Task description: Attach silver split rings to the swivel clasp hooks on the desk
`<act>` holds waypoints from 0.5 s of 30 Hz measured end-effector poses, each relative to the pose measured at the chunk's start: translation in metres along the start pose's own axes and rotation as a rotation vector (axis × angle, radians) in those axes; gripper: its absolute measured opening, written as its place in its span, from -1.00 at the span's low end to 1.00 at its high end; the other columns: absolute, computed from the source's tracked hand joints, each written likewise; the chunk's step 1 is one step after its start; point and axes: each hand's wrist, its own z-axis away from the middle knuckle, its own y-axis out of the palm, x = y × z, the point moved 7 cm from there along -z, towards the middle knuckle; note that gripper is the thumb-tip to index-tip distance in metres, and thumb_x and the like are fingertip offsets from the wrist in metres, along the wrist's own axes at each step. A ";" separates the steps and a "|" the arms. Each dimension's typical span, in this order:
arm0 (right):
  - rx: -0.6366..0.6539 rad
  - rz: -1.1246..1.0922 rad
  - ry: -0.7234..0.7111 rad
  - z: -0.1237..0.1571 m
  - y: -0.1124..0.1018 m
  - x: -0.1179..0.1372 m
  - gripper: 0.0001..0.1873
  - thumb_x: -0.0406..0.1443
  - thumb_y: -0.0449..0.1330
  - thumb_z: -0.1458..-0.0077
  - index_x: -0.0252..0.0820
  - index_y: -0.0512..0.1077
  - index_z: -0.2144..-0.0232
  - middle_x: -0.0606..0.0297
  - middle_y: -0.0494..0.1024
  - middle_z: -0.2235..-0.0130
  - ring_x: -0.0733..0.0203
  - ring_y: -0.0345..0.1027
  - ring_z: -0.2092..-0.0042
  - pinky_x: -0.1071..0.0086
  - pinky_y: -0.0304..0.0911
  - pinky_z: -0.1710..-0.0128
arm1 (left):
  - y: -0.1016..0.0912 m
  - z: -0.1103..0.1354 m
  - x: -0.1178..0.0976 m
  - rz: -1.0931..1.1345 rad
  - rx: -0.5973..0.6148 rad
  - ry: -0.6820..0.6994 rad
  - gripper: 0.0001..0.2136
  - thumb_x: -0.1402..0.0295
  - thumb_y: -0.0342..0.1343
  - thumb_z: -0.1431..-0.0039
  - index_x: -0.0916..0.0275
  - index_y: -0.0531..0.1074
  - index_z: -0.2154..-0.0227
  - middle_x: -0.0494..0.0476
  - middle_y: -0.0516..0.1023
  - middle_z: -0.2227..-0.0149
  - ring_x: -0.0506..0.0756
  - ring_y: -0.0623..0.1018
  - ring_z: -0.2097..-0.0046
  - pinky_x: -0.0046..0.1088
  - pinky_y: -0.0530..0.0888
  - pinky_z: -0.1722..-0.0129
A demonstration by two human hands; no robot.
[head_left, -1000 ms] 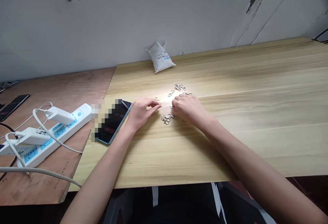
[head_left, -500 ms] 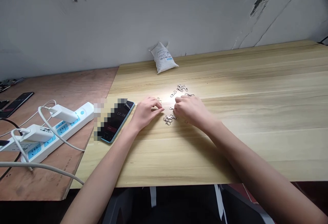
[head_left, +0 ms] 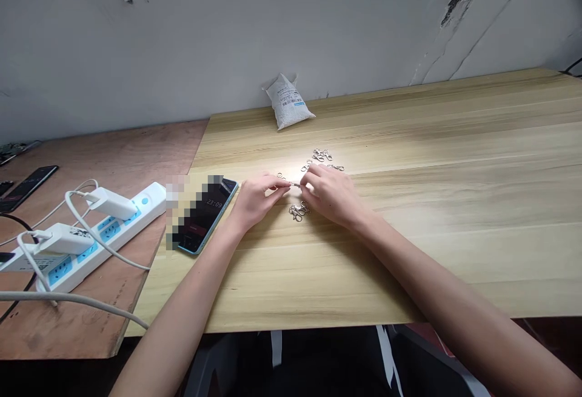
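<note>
Phone: screen largely masked by mosaic blur.
Metal piece: too small to identify, ends hidden by left hand and right hand.
Paper bag: label print too small to read.
Power strip: far end cut off by frame edge.

Two hands, two phones, one power strip, two chargers, one sack, clasps too tangled to count

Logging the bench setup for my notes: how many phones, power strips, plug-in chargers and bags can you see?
Phones: 2 (blue-edged phone, black phone; dark sliver at far left uncounted)
Power strips: 1 (white power strip)
Chargers: 2 (white charger, second white charger)
Bags: 1 (white bag)
Total: 6
</note>
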 end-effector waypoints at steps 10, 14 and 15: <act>-0.158 -0.131 -0.026 0.003 -0.001 -0.009 -0.84 -0.28 0.14 -0.23 -0.14 0.52 0.34 0.08 0.37 -0.21 -0.10 0.13 -0.27 -0.12 0.03 -0.21 | -0.007 -0.002 -0.006 -0.174 -0.070 0.091 -0.96 0.38 0.22 -0.18 0.17 0.56 0.36 0.16 0.52 -0.06 0.22 0.35 -0.22 -0.03 0.35 -0.16; -0.151 -0.112 -0.004 0.003 0.000 -0.010 -0.82 -0.26 0.13 -0.23 -0.14 0.53 0.35 0.09 0.34 -0.23 -0.11 0.04 -0.33 -0.16 -0.05 -0.25 | -0.007 -0.002 -0.006 -0.215 -0.061 0.081 -0.95 0.36 0.21 -0.19 0.13 0.57 0.37 0.12 0.47 -0.13 0.25 0.25 -0.29 0.03 0.27 -0.21; -0.150 -0.111 0.004 0.003 0.000 -0.010 -0.81 -0.26 0.14 -0.23 -0.14 0.53 0.35 0.08 0.34 -0.23 -0.12 0.04 -0.33 -0.16 -0.06 -0.26 | -0.007 -0.002 -0.007 -0.219 -0.061 0.079 -0.95 0.36 0.21 -0.19 0.13 0.57 0.37 0.12 0.46 -0.14 0.26 0.24 -0.30 0.04 0.26 -0.21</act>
